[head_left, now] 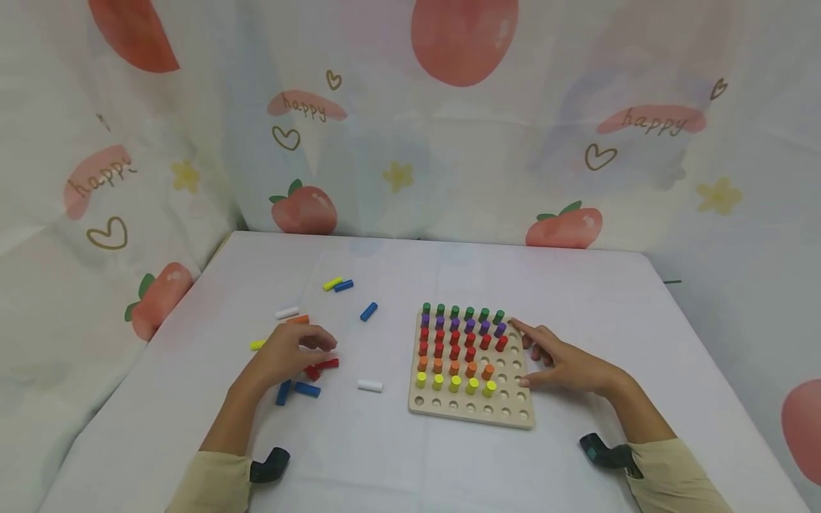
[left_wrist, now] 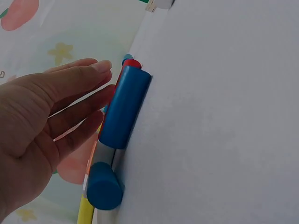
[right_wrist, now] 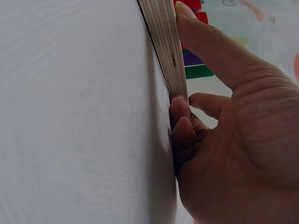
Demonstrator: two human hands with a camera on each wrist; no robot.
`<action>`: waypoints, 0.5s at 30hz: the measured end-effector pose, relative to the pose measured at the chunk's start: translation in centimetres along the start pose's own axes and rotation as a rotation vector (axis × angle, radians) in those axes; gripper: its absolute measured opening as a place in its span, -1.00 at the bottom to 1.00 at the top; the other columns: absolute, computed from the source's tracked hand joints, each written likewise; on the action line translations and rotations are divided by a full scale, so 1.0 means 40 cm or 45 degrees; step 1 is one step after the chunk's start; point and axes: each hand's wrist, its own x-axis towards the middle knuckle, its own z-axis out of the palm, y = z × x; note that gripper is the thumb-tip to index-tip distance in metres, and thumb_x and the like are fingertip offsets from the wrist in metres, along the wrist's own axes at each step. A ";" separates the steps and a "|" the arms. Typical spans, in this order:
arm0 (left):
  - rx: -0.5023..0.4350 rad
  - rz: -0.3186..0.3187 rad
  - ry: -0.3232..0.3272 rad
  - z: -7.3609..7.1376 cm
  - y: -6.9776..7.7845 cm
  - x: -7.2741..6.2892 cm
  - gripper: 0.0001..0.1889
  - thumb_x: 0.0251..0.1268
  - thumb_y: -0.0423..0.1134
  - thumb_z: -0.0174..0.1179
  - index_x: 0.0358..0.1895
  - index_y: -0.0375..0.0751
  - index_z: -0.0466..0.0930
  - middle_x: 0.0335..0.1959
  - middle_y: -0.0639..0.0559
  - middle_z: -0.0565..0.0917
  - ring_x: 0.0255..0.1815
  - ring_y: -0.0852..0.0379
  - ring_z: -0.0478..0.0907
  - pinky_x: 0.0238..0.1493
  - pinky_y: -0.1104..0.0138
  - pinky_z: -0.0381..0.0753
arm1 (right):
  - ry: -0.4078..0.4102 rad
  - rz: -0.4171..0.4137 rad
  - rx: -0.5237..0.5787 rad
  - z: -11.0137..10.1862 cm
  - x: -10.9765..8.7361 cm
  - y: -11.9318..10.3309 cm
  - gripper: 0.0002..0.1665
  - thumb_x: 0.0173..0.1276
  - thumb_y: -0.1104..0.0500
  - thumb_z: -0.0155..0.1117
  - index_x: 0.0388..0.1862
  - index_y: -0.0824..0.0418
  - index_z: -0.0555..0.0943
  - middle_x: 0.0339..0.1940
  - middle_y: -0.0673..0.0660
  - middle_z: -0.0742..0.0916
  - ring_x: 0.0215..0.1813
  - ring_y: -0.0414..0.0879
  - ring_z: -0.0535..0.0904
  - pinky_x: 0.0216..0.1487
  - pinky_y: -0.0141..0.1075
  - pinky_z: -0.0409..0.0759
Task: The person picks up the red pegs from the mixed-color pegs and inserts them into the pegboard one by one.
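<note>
My left hand [head_left: 288, 353] hovers over loose pegs at the left, its fingers bent and nothing visible between them. Red pegs [head_left: 328, 364] lie just under its fingertips. Two blue pegs [head_left: 308, 390] are on the near side; one large blue peg [left_wrist: 125, 107] shows beside the fingers in the left wrist view. My right hand [head_left: 567, 362] holds the right edge of a wooden pegboard [head_left: 452, 410], thumb on top and other fingers curled against the side. Rows of green, purple, red, orange and yellow pegs [head_left: 455, 385] stand upright in it; holes show along its right and near sides.
A white peg [head_left: 370, 386] lies between the left hand and the board. Farther back are a blue peg [head_left: 368, 311] and a yellow peg [head_left: 332, 283] touching another blue one. White, orange and yellow pegs lie around the left hand. A printed curtain stands behind the white table [head_left: 487, 470].
</note>
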 end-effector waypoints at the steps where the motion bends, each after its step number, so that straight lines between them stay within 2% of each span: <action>1: -0.008 -0.018 -0.008 0.000 -0.005 -0.004 -0.82 0.28 -0.33 0.47 -0.08 -0.06 0.80 -0.20 0.21 0.74 -0.09 0.08 0.66 -0.05 0.24 0.70 | 0.000 0.001 0.003 0.000 0.000 0.000 0.21 0.25 0.02 0.60 0.71 0.02 0.07 0.07 0.15 0.37 -0.01 0.05 0.30 -0.15 -0.27 0.40; 5: -0.017 -0.076 -0.017 0.006 -0.023 -0.017 -0.80 0.26 -0.32 0.49 -0.08 -0.03 0.81 -0.20 0.22 0.74 -0.09 0.11 0.65 0.00 0.23 0.70 | -0.007 0.001 0.018 -0.001 0.000 -0.001 0.21 0.25 0.03 0.60 0.71 0.05 0.07 0.07 0.16 0.37 0.00 0.05 0.31 -0.13 -0.27 0.40; 13: 0.011 -0.032 0.003 0.005 -0.035 -0.021 -0.76 0.23 -0.38 0.49 -0.07 -0.05 0.80 -0.16 0.19 0.74 -0.09 0.11 0.65 0.02 0.23 0.69 | 0.003 -0.013 0.017 -0.001 -0.001 0.002 0.20 0.25 0.04 0.60 0.71 0.05 0.08 0.07 0.15 0.38 0.00 0.05 0.31 -0.13 -0.28 0.41; 15: 0.008 -0.043 0.003 0.002 -0.038 -0.023 -0.76 0.23 -0.38 0.49 -0.07 -0.05 0.80 -0.16 0.19 0.74 -0.08 0.10 0.65 0.02 0.22 0.69 | 0.002 -0.017 0.019 0.000 -0.001 0.003 0.20 0.24 0.04 0.60 0.71 0.05 0.08 0.07 0.14 0.38 0.00 0.05 0.32 -0.13 -0.28 0.41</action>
